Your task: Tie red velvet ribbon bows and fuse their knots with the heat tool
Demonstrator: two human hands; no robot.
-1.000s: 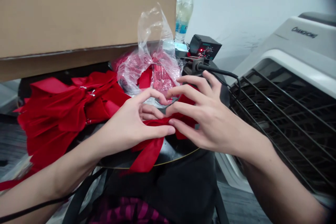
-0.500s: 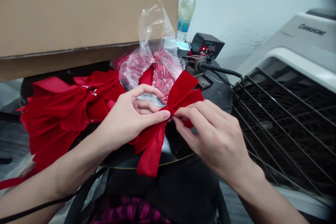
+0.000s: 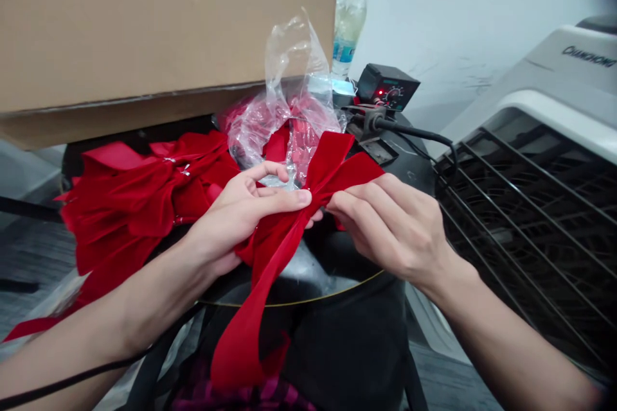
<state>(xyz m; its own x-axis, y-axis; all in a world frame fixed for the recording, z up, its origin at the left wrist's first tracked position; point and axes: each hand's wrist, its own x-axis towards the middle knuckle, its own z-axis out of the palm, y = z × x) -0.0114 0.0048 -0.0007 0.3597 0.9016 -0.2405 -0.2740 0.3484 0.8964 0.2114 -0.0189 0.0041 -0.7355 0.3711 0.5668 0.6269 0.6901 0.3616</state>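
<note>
A red velvet ribbon bow (image 3: pixel 332 164) is held between my two hands above a round black table (image 3: pixel 308 282). My left hand (image 3: pixel 260 202) pinches it near its gathered middle, thumb on top and fingertips showing underneath. At the right of the knot, my right hand (image 3: pixel 390 221) closes on the bow with thumb and fingers; what exactly lies between the fingertips is hidden. One long tail of the ribbon hangs over the table's front edge toward my lap. More red bows (image 3: pixel 139 199) lie piled to the left, some with small shiny ties at their middles.
Behind my hands lies a clear plastic bag (image 3: pixel 294 77) with red ribbon inside. A large cardboard box (image 3: pixel 164 19) stands at the back left. Bottles (image 3: pixel 349 26), a black control box with a dial (image 3: pixel 388 87) and a cabled holder (image 3: pixel 373 122) sit behind right. A grilled appliance (image 3: pixel 525 103) flanks the right.
The ribbon's tail now hangs lower, curling over the table edge, and the bow's loops have spread apart. My right hand has shifted slightly rightward. The whole view has moved a little.
</note>
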